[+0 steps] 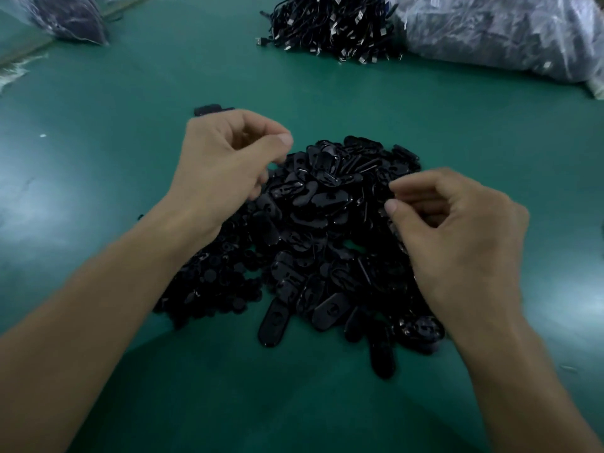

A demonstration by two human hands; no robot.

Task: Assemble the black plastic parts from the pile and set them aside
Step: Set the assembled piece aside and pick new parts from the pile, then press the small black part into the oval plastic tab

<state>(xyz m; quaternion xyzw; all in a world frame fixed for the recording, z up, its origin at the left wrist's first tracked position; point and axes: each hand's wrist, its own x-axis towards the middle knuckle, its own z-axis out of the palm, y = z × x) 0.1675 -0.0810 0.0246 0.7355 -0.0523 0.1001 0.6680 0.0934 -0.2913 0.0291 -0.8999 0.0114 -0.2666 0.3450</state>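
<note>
— Hands?
— Left hand [225,158] and right hand [457,230], fingers curled, over the pile [310,204]. Cannot tell whether either holds a part.
— Surface?
— Green table [114,93], pile central. Cables [327,24] and a bag [506,31] at the far edge.

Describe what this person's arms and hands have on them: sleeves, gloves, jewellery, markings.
The left forearm and right forearm are bare to the frame's edge; no sleeve shows. The left hand and right hand wear no gloves. No ring, watch or wristband is visible, nor any marking.
</note>
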